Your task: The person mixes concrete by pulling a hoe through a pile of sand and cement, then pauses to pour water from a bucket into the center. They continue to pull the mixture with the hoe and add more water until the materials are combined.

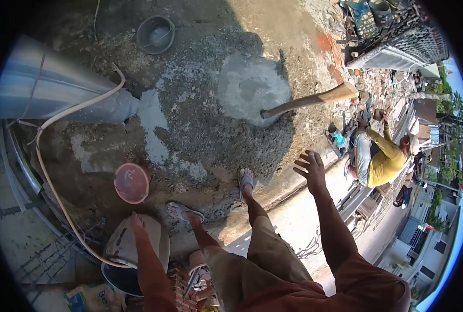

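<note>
My right hand (312,169) is held out in the air with its fingers spread, holding nothing. Nearest to it is a wooden tool handle (314,101), which leans up out of a patch of wet grey cement mix (247,86); the tool's head is hidden. My left hand (137,222) hangs low at the left, in front of a grey, wet-stained container or cover (156,242). Its fingers are too small and turned away to make out. Just beyond that hand lies a round pink basin (131,183).
A grey bucket (156,35) stands at the far side. A large metal drum-like cylinder (60,86) and a pale hose (44,151) occupy the left. At right, a person in a yellow top (385,161) crouches beside rubble. Steel bars (49,247) lie lower left.
</note>
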### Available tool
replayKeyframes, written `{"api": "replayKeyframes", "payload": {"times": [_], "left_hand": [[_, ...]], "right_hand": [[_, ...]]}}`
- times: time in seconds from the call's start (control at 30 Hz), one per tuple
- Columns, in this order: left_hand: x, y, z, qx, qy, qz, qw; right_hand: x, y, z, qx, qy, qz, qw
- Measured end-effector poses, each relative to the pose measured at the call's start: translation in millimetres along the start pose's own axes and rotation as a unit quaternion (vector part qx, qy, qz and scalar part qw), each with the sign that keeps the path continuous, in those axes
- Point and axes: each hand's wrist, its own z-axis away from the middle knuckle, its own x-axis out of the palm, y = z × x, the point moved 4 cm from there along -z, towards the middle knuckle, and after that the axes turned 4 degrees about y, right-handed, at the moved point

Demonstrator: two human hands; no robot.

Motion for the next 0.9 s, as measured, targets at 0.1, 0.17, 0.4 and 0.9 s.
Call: {"api": "replayKeyframes", "payload": {"times": [0.1,0.17,0.4,0.9], "left_hand": [[4,-12,65,0.076,0.006,-0.092,0.993],[24,-6,128,0.044,-0.033,-0.091,0.994],[186,73,341,0.212,-0.192,-0.052,0.957],[325,50,504,0.564,-0.304,-0.617,0.457]], "right_hand": [[6,-71,-68,-0.050,0.088,-0.150,0.984],[25,-104,-108,-0.029,0.066,-0.274,0.959],[89,-107,-142,0.055,-0.082,-0.209,0.973],[144,74,-58,0.121,-0.104,-0.030,0.987]]}}
